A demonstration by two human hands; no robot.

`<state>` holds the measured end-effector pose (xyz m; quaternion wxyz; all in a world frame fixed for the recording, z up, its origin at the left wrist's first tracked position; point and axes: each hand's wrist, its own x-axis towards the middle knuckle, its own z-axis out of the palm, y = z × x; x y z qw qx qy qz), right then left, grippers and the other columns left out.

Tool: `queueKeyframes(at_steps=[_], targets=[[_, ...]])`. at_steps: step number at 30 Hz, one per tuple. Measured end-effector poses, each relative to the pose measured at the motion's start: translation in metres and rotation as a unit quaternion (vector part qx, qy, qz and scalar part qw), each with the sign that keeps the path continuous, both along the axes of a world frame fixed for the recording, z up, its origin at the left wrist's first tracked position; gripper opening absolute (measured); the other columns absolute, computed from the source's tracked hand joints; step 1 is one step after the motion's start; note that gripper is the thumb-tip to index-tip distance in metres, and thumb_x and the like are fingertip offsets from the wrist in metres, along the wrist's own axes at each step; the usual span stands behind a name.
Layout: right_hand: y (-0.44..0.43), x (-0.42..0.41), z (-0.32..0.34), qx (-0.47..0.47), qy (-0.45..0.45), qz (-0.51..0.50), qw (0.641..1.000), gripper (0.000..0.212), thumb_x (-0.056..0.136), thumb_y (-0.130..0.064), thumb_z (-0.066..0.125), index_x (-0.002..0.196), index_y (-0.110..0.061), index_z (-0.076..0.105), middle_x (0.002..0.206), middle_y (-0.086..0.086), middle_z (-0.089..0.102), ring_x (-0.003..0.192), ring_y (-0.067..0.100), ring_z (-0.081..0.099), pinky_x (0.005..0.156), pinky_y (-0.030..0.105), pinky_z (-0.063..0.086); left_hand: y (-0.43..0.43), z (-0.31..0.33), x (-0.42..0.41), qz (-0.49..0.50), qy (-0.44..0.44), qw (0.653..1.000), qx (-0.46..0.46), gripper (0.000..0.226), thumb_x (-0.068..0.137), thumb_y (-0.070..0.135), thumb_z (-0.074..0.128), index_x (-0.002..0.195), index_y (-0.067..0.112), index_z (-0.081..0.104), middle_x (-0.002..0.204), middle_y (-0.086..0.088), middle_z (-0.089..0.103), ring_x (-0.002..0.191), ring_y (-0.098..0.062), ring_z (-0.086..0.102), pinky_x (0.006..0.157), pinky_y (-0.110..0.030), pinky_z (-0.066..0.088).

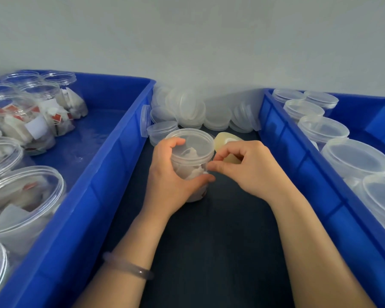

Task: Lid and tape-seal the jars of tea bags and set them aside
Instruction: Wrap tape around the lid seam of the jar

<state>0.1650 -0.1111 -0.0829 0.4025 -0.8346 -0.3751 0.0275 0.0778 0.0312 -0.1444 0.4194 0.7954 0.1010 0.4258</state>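
Observation:
A clear plastic jar (193, 147) of tea bags stands lidded on the dark mat in the middle of the view. My left hand (171, 174) wraps around its left side and front. My right hand (245, 167) holds a yellowish roll of tape (222, 138) just right of the jar, with thumb and forefinger pinched at the jar's wall below the lid. Any tape strip on the jar is too clear to make out.
The blue bin (111, 165) on the left holds several open jars of tea bags (20, 121). On the right, a second blue bin (298, 156) holds several lidded jars (353, 161). A heap of loose lids (200, 110) lies behind the jar against the wall.

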Motion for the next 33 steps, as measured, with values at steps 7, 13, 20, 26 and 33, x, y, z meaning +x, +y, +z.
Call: queueKeyframes(at_steps=[7, 13, 20, 26, 33], targets=[[-0.002, 0.003, -0.001, 0.027, 0.030, 0.027, 0.999, 0.016, 0.074, -0.036, 0.079, 0.065, -0.027, 0.069, 0.049, -0.013, 0.045, 0.048, 0.002, 0.039, 0.046, 0.013, 0.032, 0.001, 0.000, -0.001, 0.007, 0.011, 1.000, 0.003, 0.074, 0.052, 0.032, 0.090, 0.103, 0.047, 0.038, 0.110, 0.023, 0.046, 0.104, 0.014, 0.044, 0.084, -0.001, 0.033], [0.004, -0.001, -0.007, 0.056, 0.030, 0.021, 0.998, 0.015, 0.077, -0.028, 0.079, 0.070, -0.020, 0.068, 0.047, -0.025, 0.048, 0.050, -0.006, 0.045, 0.047, 0.006, 0.033, 0.000, 0.003, -0.003, -0.003, 0.011, 1.000, -0.010, 0.072, 0.054, 0.028, 0.090, 0.102, 0.045, 0.040, 0.108, 0.023, 0.047, 0.103, 0.014, 0.046, 0.082, -0.002, 0.035], [0.003, -0.015, 0.007, -0.006, -0.009, -0.006, 1.000, 0.034, 0.060, -0.062, 0.069, 0.075, -0.035, 0.054, 0.061, -0.023, 0.056, 0.058, -0.004, 0.051, 0.051, 0.019, 0.037, -0.003, 0.011, -0.014, -0.038, 0.013, 0.995, -0.092, 0.081, 0.038, 0.056, 0.088, 0.101, 0.040, 0.040, 0.108, 0.017, 0.051, 0.101, 0.005, 0.052, 0.082, -0.009, 0.043], [-0.014, -0.026, 0.033, -0.084, 0.039, 0.036, 0.995, 0.040, 0.064, -0.060, 0.067, 0.087, -0.038, 0.044, 0.084, -0.010, 0.065, 0.057, 0.011, 0.066, 0.060, 0.031, 0.055, -0.004, 0.013, -0.024, -0.102, -0.005, 0.981, -0.163, 0.060, 0.053, 0.050, 0.076, 0.101, 0.033, 0.044, 0.106, 0.008, 0.056, 0.096, -0.001, 0.062, 0.079, -0.017, 0.052], [-0.031, -0.025, 0.048, -0.090, 0.044, 0.065, 0.993, 0.030, 0.065, -0.052, 0.066, 0.092, -0.040, 0.059, 0.074, -0.011, 0.071, 0.053, 0.006, 0.064, 0.061, 0.026, 0.050, -0.005, 0.013, -0.027, -0.180, -0.044, 0.962, -0.202, 0.049, 0.062, 0.039, 0.071, 0.100, 0.019, 0.047, 0.096, 0.004, 0.062, 0.086, -0.008, 0.066, 0.070, -0.020, 0.053]])
